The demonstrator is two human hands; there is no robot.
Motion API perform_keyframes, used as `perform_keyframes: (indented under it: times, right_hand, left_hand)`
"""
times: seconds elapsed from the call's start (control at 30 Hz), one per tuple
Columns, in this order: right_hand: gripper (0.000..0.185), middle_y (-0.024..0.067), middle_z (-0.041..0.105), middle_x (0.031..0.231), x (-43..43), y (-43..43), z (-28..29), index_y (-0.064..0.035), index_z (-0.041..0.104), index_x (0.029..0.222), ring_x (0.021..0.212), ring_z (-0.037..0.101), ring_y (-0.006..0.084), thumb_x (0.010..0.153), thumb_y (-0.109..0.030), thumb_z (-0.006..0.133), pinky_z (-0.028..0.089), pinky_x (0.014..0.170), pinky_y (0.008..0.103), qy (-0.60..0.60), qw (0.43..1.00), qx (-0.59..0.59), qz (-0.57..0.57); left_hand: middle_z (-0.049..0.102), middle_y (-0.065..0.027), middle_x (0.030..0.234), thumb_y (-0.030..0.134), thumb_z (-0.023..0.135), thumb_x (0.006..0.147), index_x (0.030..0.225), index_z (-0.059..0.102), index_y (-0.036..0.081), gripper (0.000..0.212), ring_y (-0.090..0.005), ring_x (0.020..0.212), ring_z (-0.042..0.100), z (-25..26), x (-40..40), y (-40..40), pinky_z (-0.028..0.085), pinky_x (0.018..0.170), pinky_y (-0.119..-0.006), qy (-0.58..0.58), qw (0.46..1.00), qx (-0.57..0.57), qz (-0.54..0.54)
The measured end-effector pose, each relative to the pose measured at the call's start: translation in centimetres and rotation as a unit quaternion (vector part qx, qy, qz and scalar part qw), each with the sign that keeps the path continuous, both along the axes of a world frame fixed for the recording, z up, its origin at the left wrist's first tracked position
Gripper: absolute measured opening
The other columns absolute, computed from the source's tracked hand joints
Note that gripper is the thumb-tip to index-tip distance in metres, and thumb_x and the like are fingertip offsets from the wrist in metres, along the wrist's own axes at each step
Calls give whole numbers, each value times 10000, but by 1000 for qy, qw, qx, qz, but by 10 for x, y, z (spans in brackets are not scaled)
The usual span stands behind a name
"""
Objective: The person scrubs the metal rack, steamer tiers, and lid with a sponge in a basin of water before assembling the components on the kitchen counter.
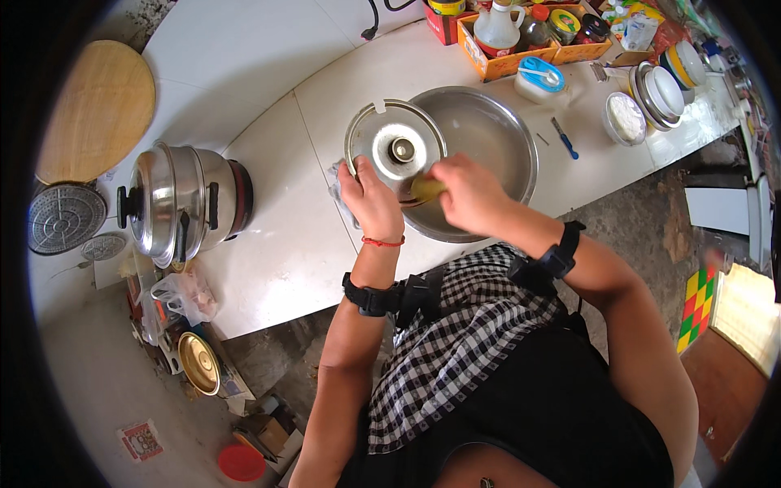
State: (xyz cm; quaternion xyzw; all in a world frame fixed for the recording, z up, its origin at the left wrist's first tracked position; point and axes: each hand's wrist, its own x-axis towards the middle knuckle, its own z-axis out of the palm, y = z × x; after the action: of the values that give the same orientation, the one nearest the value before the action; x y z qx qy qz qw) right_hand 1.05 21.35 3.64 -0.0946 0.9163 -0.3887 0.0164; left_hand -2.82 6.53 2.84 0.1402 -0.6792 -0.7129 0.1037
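My left hand [373,204] grips the near-left rim of a round metal lid [390,125], which has a notch in its edge and a raised ring at its centre. The lid is tilted up over the left side of a wide stainless steel basin [532,165] with cloudy water in it. A yellow-green pad, seemingly a sponge [426,189], is pinched in my right hand [473,192] and lies against the lid's lower right part. My fingers partly cover the pad. A greyish cloth [338,186] shows beside the lid, mostly hidden behind it and my left hand.
A steel steamer pot [177,201] stands left on the white counter [274,262]. Right of the basin lie a blue-handled knife [564,139], a blue-lidded tub [540,79] and a bowl of white powder [625,119]. Boxes of bottles and jars [531,39] line the back.
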Motion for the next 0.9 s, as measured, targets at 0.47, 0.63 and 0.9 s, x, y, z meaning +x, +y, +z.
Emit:
perform_keyframes:
  times: [0.47, 0.63, 0.9]
  right_hand:
    - [35, 18, 541, 852, -22, 32, -17, -87, 592, 744, 956, 485, 210, 737, -119, 580, 465, 801, 346, 220, 947, 199, 121]
    - [46, 15, 549, 847, 3, -4, -6, -88, 598, 744, 943, 494, 198, 728, -130, 588, 468, 812, 303, 209, 953, 130, 175]
    - [160, 21, 534, 938, -55, 40, -24, -65, 619, 863, 997, 471, 219, 715, -123, 601, 453, 851, 340, 288, 919, 240, 121]
  left_hand:
    - [576, -59, 1061, 167, 472, 978, 1167, 492, -44, 285, -126, 965, 495, -13, -3, -11, 387, 872, -260, -68, 987, 148, -5]
    - [561, -29, 994, 166, 463, 982, 1123, 508, -28, 243, -105, 904, 477, -5, -5, -8, 396, 811, -247, -65, 992, 104, -20]
    - [570, -15, 956, 153, 458, 982, 1080, 529, -12, 205, -100, 853, 480, 3, -10, -24, 405, 769, -246, -64, 988, 119, -79]
